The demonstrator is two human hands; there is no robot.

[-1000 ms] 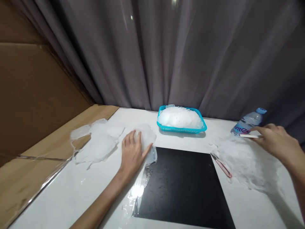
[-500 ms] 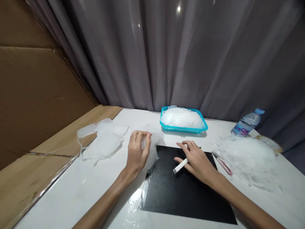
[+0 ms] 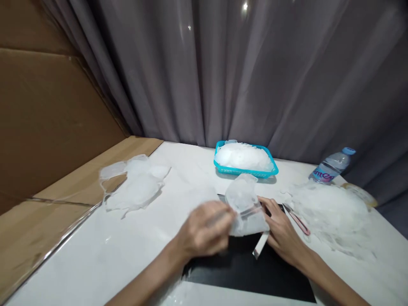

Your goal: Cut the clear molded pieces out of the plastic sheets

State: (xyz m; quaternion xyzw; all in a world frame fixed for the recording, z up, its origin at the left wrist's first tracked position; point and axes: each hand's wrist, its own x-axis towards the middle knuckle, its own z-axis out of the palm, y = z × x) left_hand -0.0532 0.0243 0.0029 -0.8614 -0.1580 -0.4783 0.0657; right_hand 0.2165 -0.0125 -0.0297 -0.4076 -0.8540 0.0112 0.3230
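A grey curtain (image 3: 216,72) hangs behind the white table (image 3: 127,250). On this table lies a black mat (image 3: 255,280), and beyond it stands a blue basket (image 3: 245,171). The left hand (image 3: 208,229) is blurred, at the left edge of a translucent piece (image 3: 242,195); whether it grips, I cannot tell. The right hand (image 3: 280,225) grasps this piece by its right side, over the mat. Pink snips (image 3: 299,223) lie to the right. A white tool (image 3: 261,243), the smallest, sticks out from under the right hand.
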